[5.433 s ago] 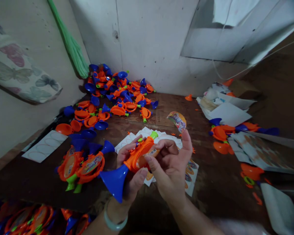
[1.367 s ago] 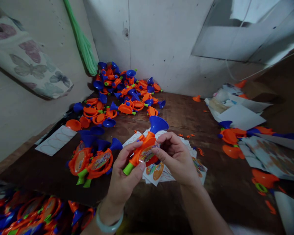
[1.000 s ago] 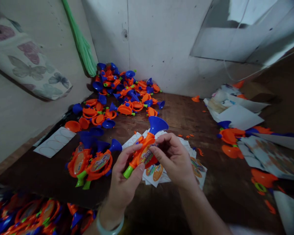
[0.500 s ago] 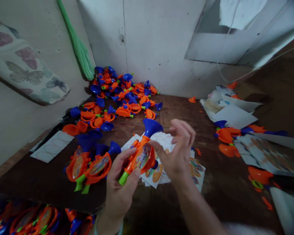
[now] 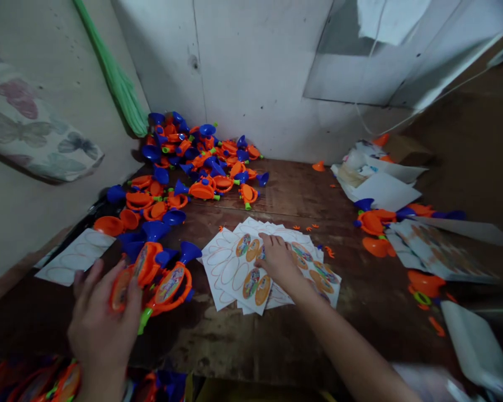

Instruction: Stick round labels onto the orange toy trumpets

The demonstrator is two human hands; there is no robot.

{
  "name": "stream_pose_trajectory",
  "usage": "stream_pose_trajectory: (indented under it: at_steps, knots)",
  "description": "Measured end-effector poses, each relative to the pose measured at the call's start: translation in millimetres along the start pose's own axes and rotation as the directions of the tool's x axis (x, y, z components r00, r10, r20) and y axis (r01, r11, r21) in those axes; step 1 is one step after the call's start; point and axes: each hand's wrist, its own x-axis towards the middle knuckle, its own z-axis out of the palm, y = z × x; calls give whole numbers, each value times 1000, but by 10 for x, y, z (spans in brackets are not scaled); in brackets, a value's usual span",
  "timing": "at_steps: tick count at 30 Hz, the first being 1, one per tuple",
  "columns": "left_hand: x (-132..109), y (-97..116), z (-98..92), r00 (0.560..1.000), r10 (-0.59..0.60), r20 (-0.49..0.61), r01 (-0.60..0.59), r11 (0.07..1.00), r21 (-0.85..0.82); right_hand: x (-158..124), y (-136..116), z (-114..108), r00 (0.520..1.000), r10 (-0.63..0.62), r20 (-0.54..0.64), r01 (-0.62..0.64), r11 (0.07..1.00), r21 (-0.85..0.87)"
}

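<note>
My left hand (image 5: pixel 107 312), blurred, is curled around an orange toy trumpet (image 5: pixel 147 263) with an oval picture sticker, at the left of the table. Close beside it lies another toy trumpet (image 5: pixel 170 286) with a blue bell and green mouthpiece, with a sticker on its body. At the centre, my right hand (image 5: pixel 280 258) touches the top sticker sheet (image 5: pixel 230 282) of a fanned pile. Its thumb and forefinger are apart, over an oval sticker. Several orange ovals (image 5: pixel 262 289) show on the sheet, beside bare outlines where stickers are gone.
A heap of toy trumpets (image 5: pixel 205 162) fills the back left corner. A used sheet (image 5: pixel 77 257) lies at the left edge. On the right are a stack of sticker sheets (image 5: pixel 448 254), loose papers (image 5: pixel 381 184) and orange parts (image 5: pixel 426 282). More trumpets (image 5: pixel 69 382) sit below the front edge.
My left hand has carried the toy trumpet left and down to the others. My right hand has moved from beside the trumpet down onto the sticker sheets. The view has shifted slightly.
</note>
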Motion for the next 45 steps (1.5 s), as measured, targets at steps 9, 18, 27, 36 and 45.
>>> stream_pose_trajectory:
  at_steps: [9, 18, 27, 36, 45]
  knots:
    - [-447, 1049, 610, 642, -304, 704, 767, 260, -587, 22, 63, -423, 976, -26, -217, 111, 914, 390]
    - [-365, 1578, 723, 416, -343, 842, 858, -159, -489, -401, -323, -506, 841, -221, -495, 319, 940, 123]
    - [-536, 1486, 715, 603, -195, 774, 795, 63, -604, -564, -487, -504, 848, -385, -363, 460, 876, 144]
    - [-359, 1604, 738, 571, -380, 728, 779, -28, -626, -581, -500, -351, 662, -493, -564, 612, 790, 28]
    - [-260, 1646, 607, 533, -365, 764, 804, -63, -591, -566, -449, -355, 584, -571, -577, 701, 713, 5]
